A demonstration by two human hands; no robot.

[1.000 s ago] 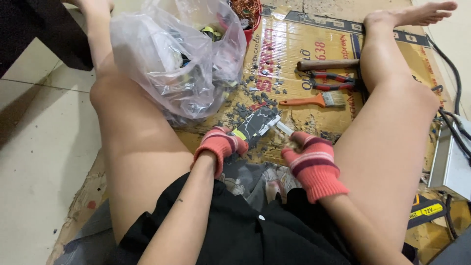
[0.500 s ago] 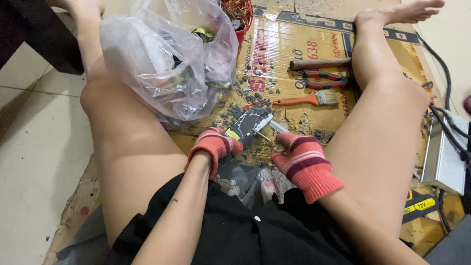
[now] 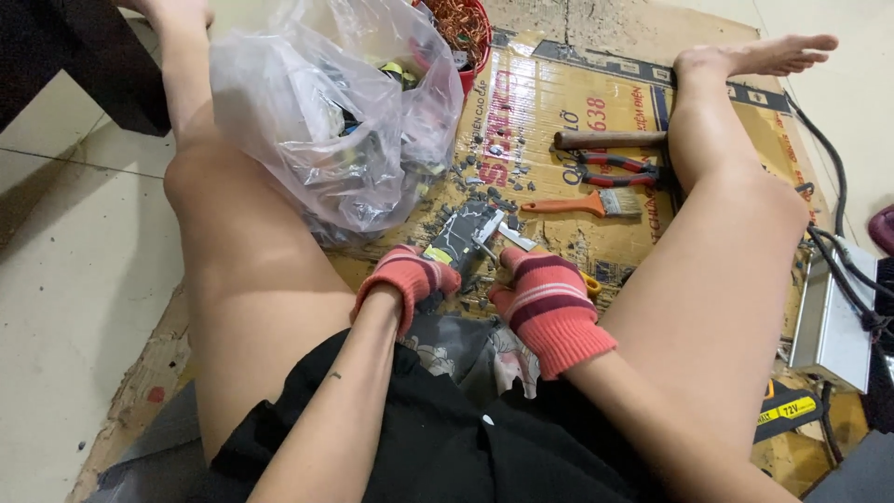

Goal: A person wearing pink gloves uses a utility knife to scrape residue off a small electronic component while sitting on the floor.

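The person was seated on the floor, legs spread, so that the work was kept between the thighs on a flattened cardboard sheet (image 3: 559, 121) — evidently laid down to catch debris, as dark fragments (image 3: 484, 168) were scattered over it.

The left hand (image 3: 407, 279), in a red knitted glove, was closed around the near end of a small dark electronic part (image 3: 463, 233), which was held low over the cardboard just ahead of the lap. The grip appeared intended to steady the part against the pull of the other hand. The right hand (image 3: 545, 303), in a red striped glove, was clenched about a tool with a yellow handle (image 3: 590, 284); a metal tip (image 3: 512, 240) was seen at the part's right edge, apparently levering at it. Whether tip and part actually touched could not be told.

A clear plastic bag (image 3: 345, 121) of mixed scrap was set against the left knee, within easy reach. A red basket (image 3: 461, 33) of copper-coloured wire stood behind it. A hammer (image 3: 610, 140), red-handled pliers (image 3: 615, 169) and an orange-handled brush (image 3: 582, 204) were laid side by side near the right leg, well apart from the hands — placed ready but not in use. A grey metal box (image 3: 829, 326) with black cables lay outside the right leg
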